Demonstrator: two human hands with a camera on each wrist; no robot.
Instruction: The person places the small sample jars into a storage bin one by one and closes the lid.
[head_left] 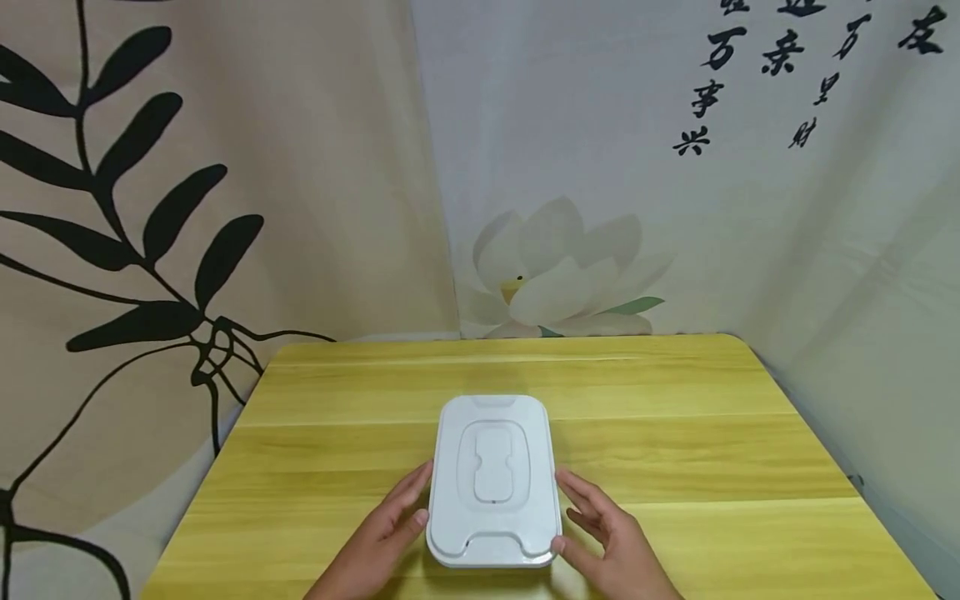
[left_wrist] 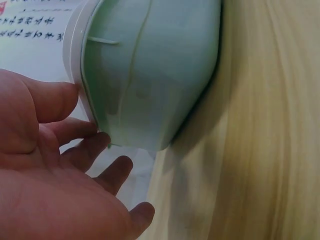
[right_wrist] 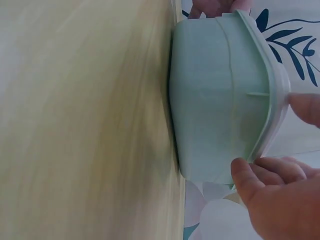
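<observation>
A lidded plastic box stands on the table between the two hands. Its white lid (head_left: 493, 475) faces up, with a raised panel in the middle. The pale green body (left_wrist: 150, 75) shows below the rim in both wrist views. At the box's left side is the left hand (head_left: 382, 533), thumb and first fingertips at the lid's edge, the other fingers spread apart. Opposite it, the right hand (head_left: 615, 537) has its thumb at the near right corner of the lid and its fingertips farther along the rim. Both palms stay off the walls.
The box rests on a yellow wood-grain table (head_left: 337, 400). Behind and beside the table hangs a pale cloth (head_left: 585, 125) printed with dark leaves, a white flower and black characters.
</observation>
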